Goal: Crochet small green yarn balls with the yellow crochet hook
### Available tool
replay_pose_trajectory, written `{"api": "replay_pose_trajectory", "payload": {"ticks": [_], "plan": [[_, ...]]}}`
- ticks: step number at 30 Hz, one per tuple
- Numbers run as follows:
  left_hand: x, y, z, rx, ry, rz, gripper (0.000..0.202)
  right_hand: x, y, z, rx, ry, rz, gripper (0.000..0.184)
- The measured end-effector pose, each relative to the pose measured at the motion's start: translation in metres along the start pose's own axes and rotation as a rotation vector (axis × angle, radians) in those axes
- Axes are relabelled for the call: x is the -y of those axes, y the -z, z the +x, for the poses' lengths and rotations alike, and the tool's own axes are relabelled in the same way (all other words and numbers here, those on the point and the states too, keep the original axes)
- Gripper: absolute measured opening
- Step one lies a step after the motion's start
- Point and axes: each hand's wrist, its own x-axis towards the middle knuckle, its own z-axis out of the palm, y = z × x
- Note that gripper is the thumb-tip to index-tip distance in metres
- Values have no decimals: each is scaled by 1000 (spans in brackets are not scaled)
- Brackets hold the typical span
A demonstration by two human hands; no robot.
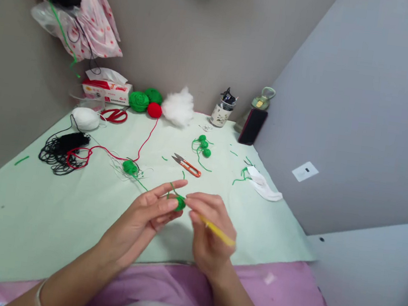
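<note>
Between the thumb and fingers of my left hand (145, 215) is a small green crochet piece (181, 203), with green yarn looped over the raised forefinger. My right hand (212, 229) grips a crochet hook by its yellow handle (218, 230); its tip meets the crochet piece, and the exact stitch is too small to make out. From my left hand the green strand runs back to a little green yarn ball (130, 167) on the table. Just beyond my hands lie orange-handled thread snips (187, 165), blades apart.
Small green crocheted balls (204, 144) with loose tails lie farther back. Black yarn (69, 148) and a red strand spread at left. Along the wall stand a tissue box (107, 87), red scissors (114, 115), white stuffing (179, 108), a pen cup (222, 111) and a phone (253, 126).
</note>
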Motion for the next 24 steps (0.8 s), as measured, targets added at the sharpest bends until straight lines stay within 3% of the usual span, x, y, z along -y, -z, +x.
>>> {"api": "replay_pose_trajectory", "payload": {"ticks": [3,6,9,11,13,15,17,20,24], "plan": [[-4,1,0,-25,-71,31,46,1,1,7,-82,-259,331,24],[-2,-1,-3,-14,-148,163,44,1,-2,10,-39,-315,432,19],[3,-4,-6,-34,-198,237,41,0,-5,5,-7,-255,323,25],[4,-5,-5,-55,-208,213,43,-1,-6,-1,10,-135,147,33],[4,-5,-3,-38,-149,146,46,-3,-4,-4,28,25,-29,42],[1,-4,0,-7,-43,48,47,-3,-2,-3,17,69,-59,42],[-2,-2,2,-2,22,-31,45,-3,1,2,-38,-83,80,33],[-5,-1,3,-39,-25,-15,37,-2,3,10,-102,-359,383,22],[-3,-3,-1,-19,-119,179,35,-3,-1,13,-24,-436,487,16]]}}
